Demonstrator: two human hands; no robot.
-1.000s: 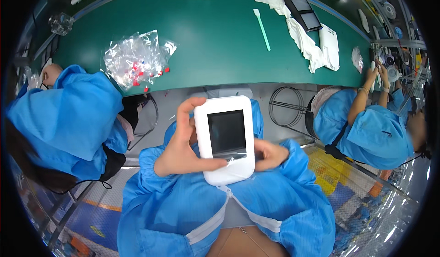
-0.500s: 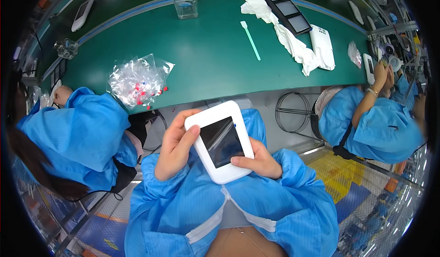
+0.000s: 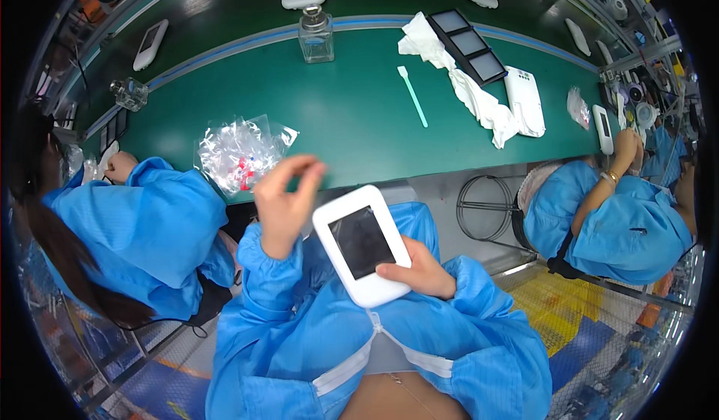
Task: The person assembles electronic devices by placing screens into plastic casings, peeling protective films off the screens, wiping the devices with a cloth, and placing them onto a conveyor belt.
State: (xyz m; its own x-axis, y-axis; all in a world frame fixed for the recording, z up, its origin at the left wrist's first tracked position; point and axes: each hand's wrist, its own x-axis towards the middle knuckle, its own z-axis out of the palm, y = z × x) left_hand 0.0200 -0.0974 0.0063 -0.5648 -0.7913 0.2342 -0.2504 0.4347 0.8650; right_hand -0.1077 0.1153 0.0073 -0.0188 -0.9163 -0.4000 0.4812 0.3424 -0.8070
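A white handheld device [image 3: 380,290] with a dark rectangular screen [image 3: 361,242] is held tilted over my lap. My right hand [image 3: 423,272] grips its lower right corner, thumb on the front by the screen's edge. My left hand [image 3: 281,206] is raised off the device, up and left of it, close to the table's front edge. Its fingers are curled, with thumb and forefinger tips drawn together and slightly blurred; anything between them is too small to make out. Just left of that hand, a pile of clear plastic bags [image 3: 238,146] with small red pieces [image 3: 243,173] lies on the green table [image 3: 352,120].
Along the table's back stand a glass bottle [image 3: 317,41] and a black three-panel tray [image 3: 469,44]. A green swab stick [image 3: 413,98], crumpled white cloth [image 3: 479,101] and another white device [image 3: 526,101] lie to the right. Co-workers in blue sit left [image 3: 142,233] and right [image 3: 614,218].
My left hand has let go of the device and risen up and left. The device stays in my right hand. A small blue mark at the screen's upper right no longer shows. The view has shifted slightly.
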